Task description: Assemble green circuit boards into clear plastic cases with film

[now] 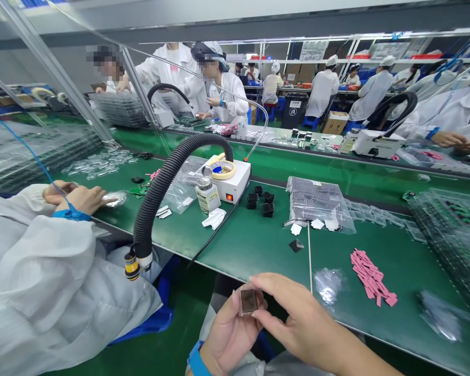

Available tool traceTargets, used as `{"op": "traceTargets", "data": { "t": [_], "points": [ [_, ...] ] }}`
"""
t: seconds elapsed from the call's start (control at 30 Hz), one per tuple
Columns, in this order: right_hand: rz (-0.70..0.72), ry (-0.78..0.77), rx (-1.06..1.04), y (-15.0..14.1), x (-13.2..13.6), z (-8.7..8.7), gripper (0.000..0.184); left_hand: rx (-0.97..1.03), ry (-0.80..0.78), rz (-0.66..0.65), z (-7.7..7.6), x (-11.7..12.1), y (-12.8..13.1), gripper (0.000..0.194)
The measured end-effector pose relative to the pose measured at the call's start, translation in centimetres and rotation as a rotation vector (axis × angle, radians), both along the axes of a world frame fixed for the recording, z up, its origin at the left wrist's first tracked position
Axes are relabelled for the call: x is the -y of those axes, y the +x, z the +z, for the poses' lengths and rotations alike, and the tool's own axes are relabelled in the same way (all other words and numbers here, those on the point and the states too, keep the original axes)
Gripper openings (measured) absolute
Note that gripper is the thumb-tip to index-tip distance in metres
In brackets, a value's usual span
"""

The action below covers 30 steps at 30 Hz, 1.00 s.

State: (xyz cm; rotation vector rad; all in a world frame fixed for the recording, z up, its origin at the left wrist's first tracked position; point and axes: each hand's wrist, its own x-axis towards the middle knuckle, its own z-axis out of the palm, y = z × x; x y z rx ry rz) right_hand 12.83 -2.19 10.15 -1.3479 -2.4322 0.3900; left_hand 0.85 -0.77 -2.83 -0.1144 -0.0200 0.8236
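Note:
My left hand [229, 331] holds a small square dark chip with a brownish face [248, 301] between thumb and fingers, below the table's front edge. My right hand [297, 316] curls over it from the right, its fingertips touching the chip's top edge. Both hands are closed around the part. On the green mat lie a pile of pink strips [372, 277], a small black square piece [296, 245], several black blocks [260, 201] and a bag of stacked parts [317, 204].
A black ribbed hose [160, 188] arches over the bench from a white box [229, 183] with a tape roll and a small bottle [207, 196]. A co-worker in white [43, 261] sits at my left. Clear trays [454, 230] stack at the right. Other workers sit opposite.

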Motion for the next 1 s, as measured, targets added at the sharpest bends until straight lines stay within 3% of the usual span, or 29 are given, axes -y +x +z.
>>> {"op": "traceTargets", "data": {
  "t": [0.43, 0.57, 0.63, 0.67, 0.77, 0.87, 1.0],
  "points": [
    [-0.001, -0.025, 0.106, -0.8, -0.2, 0.6, 0.04, -0.006, -0.067, 0.006, -0.2, -0.1, 0.2, 0.013],
    [-0.007, 0.064, 0.113, 0.1, 0.1, 0.1, 0.057, -0.02, 0.01, -0.003, 0.0, 0.0, 0.1, 0.025],
    [-0.099, 0.056, 0.078, 1.3, 0.2, -0.4, 0.063, -0.018, 0.038, -0.01, 0.1, -0.1, -0.1, 0.031],
    [-0.172, 0.043, 0.049, 2.1, 0.2, -0.8, 0.057, -0.013, 0.036, -0.012, 0.2, -0.1, -0.2, 0.032],
    [-0.512, 0.057, -0.006, 5.6, -0.4, -1.9, 0.025, -0.02, 0.007, 0.002, 0.3, -0.2, -0.7, 0.031],
    [-0.818, 0.145, 0.025, 9.3, -1.5, -2.4, 0.024, -0.076, -0.04, 0.0, 0.4, -0.5, -1.0, 0.04],
    [-0.907, 0.189, 0.081, 12.0, -3.5, -1.7, 0.024, -0.092, -0.085, -0.079, 0.3, -1.0, -0.7, 0.035]
  ]
}}
